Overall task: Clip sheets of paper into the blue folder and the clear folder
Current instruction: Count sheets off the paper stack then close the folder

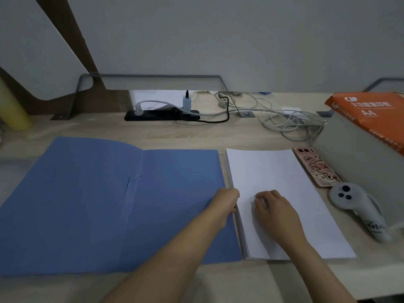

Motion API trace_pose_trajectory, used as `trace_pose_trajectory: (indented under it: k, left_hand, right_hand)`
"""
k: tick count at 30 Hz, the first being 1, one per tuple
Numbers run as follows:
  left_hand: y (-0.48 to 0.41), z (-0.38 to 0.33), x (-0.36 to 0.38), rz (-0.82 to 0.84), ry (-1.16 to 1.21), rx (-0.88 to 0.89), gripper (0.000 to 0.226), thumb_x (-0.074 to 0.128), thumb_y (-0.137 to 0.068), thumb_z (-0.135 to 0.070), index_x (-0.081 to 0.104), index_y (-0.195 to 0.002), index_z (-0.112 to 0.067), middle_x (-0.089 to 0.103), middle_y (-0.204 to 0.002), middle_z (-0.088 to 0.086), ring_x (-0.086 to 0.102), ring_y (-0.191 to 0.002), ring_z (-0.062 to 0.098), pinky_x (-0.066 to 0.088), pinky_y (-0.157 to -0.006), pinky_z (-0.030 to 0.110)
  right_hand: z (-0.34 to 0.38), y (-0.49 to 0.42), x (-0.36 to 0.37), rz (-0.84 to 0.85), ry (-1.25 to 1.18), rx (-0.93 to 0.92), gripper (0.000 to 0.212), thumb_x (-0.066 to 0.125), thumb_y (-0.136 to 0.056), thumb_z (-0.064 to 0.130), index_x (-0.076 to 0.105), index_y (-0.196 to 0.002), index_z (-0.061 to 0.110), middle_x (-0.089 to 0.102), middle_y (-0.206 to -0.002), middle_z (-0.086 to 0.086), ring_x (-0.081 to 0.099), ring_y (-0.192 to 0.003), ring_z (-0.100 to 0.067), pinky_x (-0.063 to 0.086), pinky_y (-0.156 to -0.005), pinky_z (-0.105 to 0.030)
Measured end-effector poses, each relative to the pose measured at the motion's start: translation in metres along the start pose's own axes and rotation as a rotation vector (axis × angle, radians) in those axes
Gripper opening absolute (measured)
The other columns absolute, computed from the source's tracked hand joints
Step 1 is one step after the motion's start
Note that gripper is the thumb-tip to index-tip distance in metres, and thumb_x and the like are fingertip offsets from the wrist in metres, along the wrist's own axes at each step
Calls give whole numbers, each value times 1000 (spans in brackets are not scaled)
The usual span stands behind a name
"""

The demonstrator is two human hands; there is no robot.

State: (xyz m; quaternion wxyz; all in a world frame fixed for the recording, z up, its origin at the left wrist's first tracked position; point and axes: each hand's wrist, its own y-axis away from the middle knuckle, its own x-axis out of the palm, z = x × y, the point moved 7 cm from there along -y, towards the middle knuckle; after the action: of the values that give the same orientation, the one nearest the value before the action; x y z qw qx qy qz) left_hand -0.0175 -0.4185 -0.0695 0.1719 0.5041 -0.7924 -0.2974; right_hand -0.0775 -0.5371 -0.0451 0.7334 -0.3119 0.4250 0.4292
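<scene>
The blue folder lies open and flat on the left half of the desk. Right beside it sits a stack of white paper sheets. My left hand rests at the stack's left edge, fingers curled under that edge, where the folder and stack meet. My right hand lies on top of the stack, fingertips bent down onto the top sheet. Whether either hand has pinched a sheet is hard to tell. No clear folder is visible.
A phone in a pink case and a grey controller lie right of the stack. An orange ream of A4 paper sits on a grey box at far right. A black power strip and tangled cables run along the back.
</scene>
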Motion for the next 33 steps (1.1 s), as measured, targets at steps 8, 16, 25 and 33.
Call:
trace_pose_trajectory:
  k: [8, 16, 25, 33]
  left_hand:
    - [7, -5, 9, 8, 23, -32, 6, 49, -84, -11, 52, -82, -7, 45, -75, 8, 47, -79, 21, 48, -89, 31]
    - [11, 24, 12, 149, 277, 76, 31, 36, -96, -8, 66, -94, -15, 74, -82, 0, 64, -81, 12, 55, -67, 18]
    - [27, 19, 20, 261, 283, 190, 33, 38, -100, -16, 47, -129, -28, 64, -91, -10, 63, -87, 7, 55, -70, 23]
    - [24, 22, 19, 240, 271, 168, 26, 42, -97, -18, 56, -115, -32, 69, -104, -1, 66, -93, 14, 57, -76, 28]
  right_hand:
    - [0, -3, 0, 26, -52, 49, 42, 44, -91, 45, 56, -119, 16, 57, -122, -4, 53, -107, -20, 42, -85, -27]
    - [1, -4, 4, 116, -119, 99, 62, 49, -80, 61, 50, -126, 20, 50, -130, -7, 48, -117, -25, 40, -91, -31]
    - [-1, -3, 8, 109, -147, 107, 53, 46, -85, 55, 49, -127, 22, 47, -132, -9, 47, -116, -25, 39, -89, -30]
    - [-2, -2, 7, 122, -159, 108, 52, 46, -86, 54, 51, -126, 22, 46, -133, -9, 46, -118, -26, 39, -93, -33]
